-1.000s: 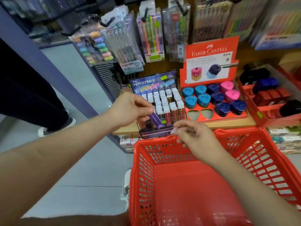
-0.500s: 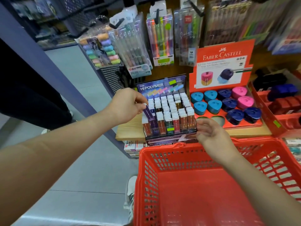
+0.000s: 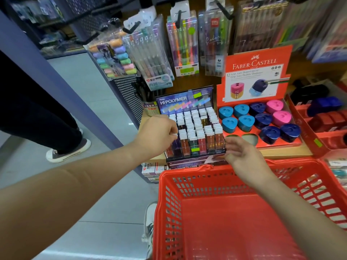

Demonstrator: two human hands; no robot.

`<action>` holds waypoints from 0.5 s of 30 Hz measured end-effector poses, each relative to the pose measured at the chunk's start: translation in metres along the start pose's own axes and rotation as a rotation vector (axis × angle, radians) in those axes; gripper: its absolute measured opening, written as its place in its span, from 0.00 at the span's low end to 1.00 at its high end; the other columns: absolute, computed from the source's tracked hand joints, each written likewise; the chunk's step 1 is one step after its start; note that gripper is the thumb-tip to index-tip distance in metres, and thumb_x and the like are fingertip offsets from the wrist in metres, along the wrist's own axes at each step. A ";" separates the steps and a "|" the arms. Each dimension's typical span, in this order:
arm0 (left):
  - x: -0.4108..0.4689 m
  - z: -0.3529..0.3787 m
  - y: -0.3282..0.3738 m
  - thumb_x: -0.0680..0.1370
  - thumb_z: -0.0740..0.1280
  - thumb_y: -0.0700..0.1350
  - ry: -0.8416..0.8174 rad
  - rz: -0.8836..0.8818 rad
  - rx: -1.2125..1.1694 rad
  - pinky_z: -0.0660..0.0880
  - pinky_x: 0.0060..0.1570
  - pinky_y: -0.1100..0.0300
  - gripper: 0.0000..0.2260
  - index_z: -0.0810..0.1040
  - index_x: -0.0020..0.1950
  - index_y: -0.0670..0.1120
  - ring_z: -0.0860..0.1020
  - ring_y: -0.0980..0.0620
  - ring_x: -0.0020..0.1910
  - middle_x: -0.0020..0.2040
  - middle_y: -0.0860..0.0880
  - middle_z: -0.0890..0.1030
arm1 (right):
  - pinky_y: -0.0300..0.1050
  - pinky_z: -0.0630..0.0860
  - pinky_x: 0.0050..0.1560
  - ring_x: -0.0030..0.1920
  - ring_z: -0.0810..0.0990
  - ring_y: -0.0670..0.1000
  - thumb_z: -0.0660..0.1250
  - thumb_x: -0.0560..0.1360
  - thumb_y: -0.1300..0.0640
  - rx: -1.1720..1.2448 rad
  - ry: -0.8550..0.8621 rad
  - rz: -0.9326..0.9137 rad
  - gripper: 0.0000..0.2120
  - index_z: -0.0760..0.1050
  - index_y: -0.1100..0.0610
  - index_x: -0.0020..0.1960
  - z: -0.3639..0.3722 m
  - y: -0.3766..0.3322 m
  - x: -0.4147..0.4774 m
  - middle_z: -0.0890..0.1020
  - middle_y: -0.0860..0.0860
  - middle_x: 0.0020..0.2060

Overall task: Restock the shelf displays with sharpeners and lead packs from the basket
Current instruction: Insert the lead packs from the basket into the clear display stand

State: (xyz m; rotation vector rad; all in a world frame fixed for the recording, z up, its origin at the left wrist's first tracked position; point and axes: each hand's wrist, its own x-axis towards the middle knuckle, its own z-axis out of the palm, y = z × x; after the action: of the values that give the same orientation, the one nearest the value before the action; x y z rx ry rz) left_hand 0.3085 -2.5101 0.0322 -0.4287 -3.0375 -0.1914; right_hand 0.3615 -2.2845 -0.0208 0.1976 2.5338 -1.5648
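Seating a lead pack (image 3: 176,144) into the front-left column of the lead display (image 3: 195,128): the left hand (image 3: 159,136) pinches its white-capped top between thumb and fingertips, purple body partly down among the neighbours. Right hand (image 3: 242,154) hovers at the display's front-right corner, fingers loosely curled, gripping nothing; contact with the clear wall cannot be told. Risk, as I judge it: the pack goes in at a slant and snags the adjoining caps, lifting or toppling one, since the rows are tight and leave little slack. The display sits on a flat box (image 3: 187,163) at the front lip of the shelf (image 3: 281,152), so a firm downward push with no bracing could slide it forward, toward the basket (image 3: 206,168) just below. A slipped pack would likely land in the basket, or on the floor (image 3: 84,87) if it glances off the rim. Beside the display, the sharpener tray (image 3: 242,135) shows two vacant wells at front-left. Hidden or unclear: the target slot itself, behind the left knuckles; how deep the pack sits; the basket's near end, cut off by the frame, and the patch under the right forearm, so stock left to shelve cannot be confirmed, though the visible basket bottom shows none. Far right, the trays (image 3: 323,117) are blurred. Another person's leg and shoe (image 3: 65,151) stand at left.
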 end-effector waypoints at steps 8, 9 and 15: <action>-0.013 0.002 -0.014 0.78 0.64 0.55 -0.077 -0.614 -0.651 0.77 0.52 0.52 0.16 0.69 0.60 0.47 0.78 0.48 0.50 0.53 0.47 0.78 | 0.39 0.70 0.62 0.58 0.78 0.50 0.62 0.75 0.69 -0.047 -0.001 0.025 0.21 0.72 0.63 0.68 -0.001 -0.001 -0.002 0.80 0.55 0.61; -0.019 0.005 -0.014 0.79 0.61 0.58 -0.177 -0.734 -0.832 0.78 0.54 0.48 0.19 0.69 0.63 0.47 0.80 0.47 0.50 0.54 0.46 0.79 | 0.39 0.70 0.61 0.58 0.79 0.51 0.62 0.75 0.69 -0.056 -0.001 0.030 0.21 0.73 0.62 0.68 -0.001 -0.002 -0.003 0.80 0.55 0.61; -0.025 0.011 -0.006 0.79 0.57 0.64 -0.313 -0.823 -1.272 0.80 0.51 0.51 0.21 0.78 0.55 0.49 0.83 0.46 0.50 0.51 0.44 0.83 | 0.46 0.75 0.54 0.54 0.81 0.53 0.64 0.72 0.65 -0.103 0.008 0.006 0.17 0.79 0.52 0.58 0.010 -0.004 -0.006 0.85 0.49 0.51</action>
State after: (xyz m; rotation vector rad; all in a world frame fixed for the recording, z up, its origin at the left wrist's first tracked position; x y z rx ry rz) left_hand 0.3308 -2.5208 0.0188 0.8767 -2.6705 -2.2204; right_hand 0.3674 -2.2952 -0.0201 0.1986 2.6089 -1.4288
